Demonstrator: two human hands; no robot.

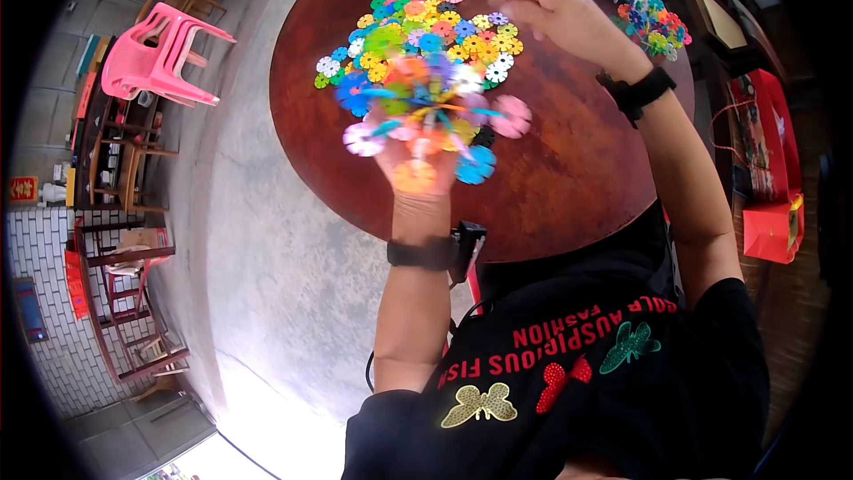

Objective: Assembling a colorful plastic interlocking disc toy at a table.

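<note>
Snowflake-disc cluster [433, 111] in left hand [416, 160], right hand [546, 9] beyond.

Round brown table [569, 169], loose snowflake discs [444, 27]

Loose discs [435, 22] on round table [569, 178]; stacked chairs [155, 58] far left.

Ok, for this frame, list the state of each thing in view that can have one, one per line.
Left hand: raised, fingers shut on the snowflake-disc cluster.
Snowflake-disc cluster: assembled, held above the table.
Right hand: lifted over the table, blurred; grip cannot be told.
Loose disc pile: spread flat on the table.
Round brown table: upright, discs on top.
Pink plastic chairs: stacked, on the floor.
</note>
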